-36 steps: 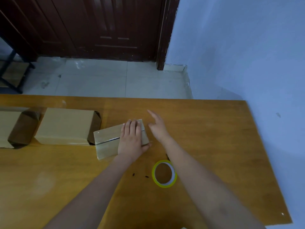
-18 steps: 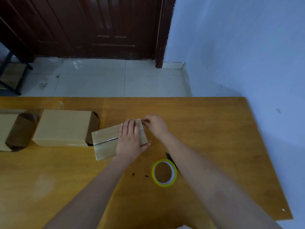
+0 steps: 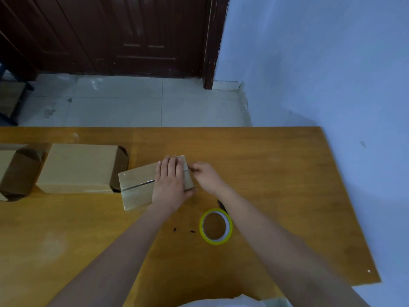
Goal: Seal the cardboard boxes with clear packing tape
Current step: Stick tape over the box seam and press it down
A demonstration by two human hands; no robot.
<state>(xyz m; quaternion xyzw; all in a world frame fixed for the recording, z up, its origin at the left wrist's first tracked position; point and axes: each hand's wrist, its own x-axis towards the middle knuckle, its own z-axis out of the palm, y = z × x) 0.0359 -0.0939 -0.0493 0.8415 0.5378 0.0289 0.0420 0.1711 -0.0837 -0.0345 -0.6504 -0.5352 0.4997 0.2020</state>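
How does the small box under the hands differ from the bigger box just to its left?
The small box is glossy with tape along its seam; the bigger box looks matte. The small box is closed and skewed; the bigger box lies square with its right end flaps open. The left hand presses only the small box. Both are brown cardboard on the table.

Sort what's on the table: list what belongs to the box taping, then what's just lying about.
In the job:
small box, left hand flat on it, right hand at its end
tape roll
two open boxes

Lying about:
dark object by the roll, partly hidden
two dark specks on the table
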